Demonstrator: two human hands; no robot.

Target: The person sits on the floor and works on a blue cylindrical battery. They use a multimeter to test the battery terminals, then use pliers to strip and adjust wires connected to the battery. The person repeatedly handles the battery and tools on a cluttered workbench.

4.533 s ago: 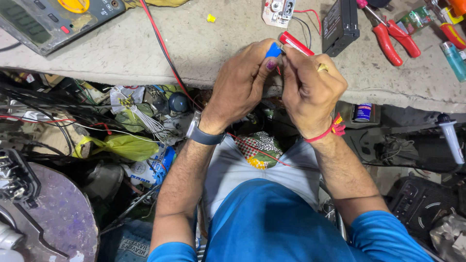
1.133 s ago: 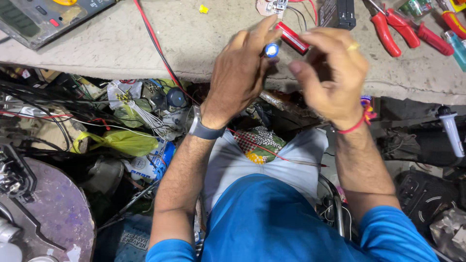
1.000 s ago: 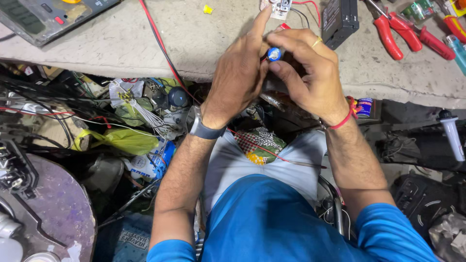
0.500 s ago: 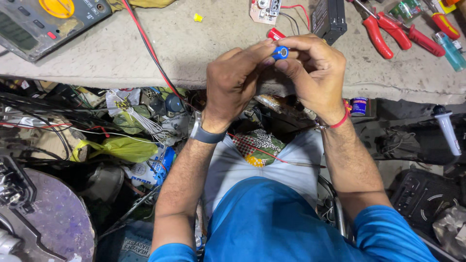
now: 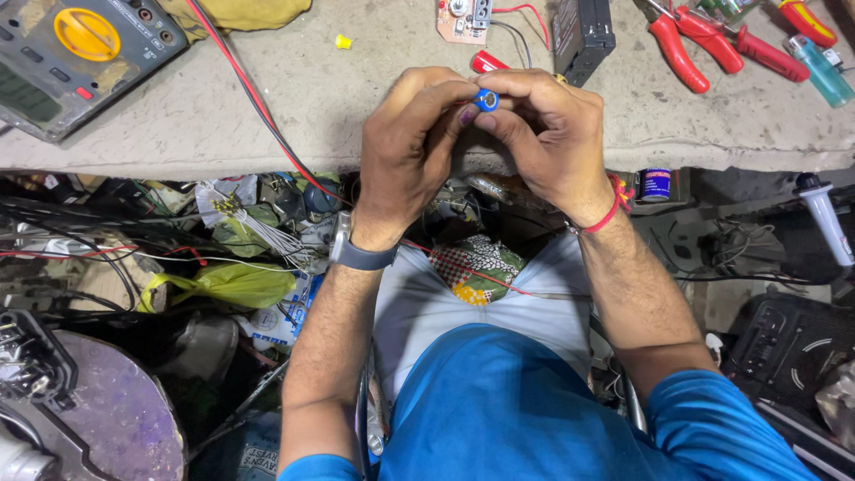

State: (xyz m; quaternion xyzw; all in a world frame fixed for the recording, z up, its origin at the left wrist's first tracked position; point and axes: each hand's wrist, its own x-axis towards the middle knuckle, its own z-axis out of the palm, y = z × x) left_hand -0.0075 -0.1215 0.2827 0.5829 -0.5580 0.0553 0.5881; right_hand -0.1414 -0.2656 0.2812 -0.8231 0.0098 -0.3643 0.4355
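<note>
Just short of the red-and-black wire [image 5: 258, 107] crossing the worktop [image 5: 267, 125], my left hand [image 5: 405, 147] and right hand [image 5: 548, 134] pinched the small blue cylinder [image 5: 485, 99] between closed fingertips, which I judged needed steady, even pressure.

Blue sleeves, grey wristwatch [image 5: 354, 252], red wrist thread [image 5: 608, 210]

Blue ring [image 5: 485, 99], red pliers [image 5: 690, 44], seemingly checkered cloth [image 5: 476, 267].

Counted on the counter [image 5: 267, 134]: 1 multimeter [image 5: 76, 58], 1 circuit board [image 5: 463, 18], 1 black box [image 5: 583, 36], 2 red-handled pliers [image 5: 677, 49]. Also 1 lighter [image 5: 815, 71]. Held: 1 small blue part [image 5: 486, 99], between 2 hands [image 5: 414, 151].
</note>
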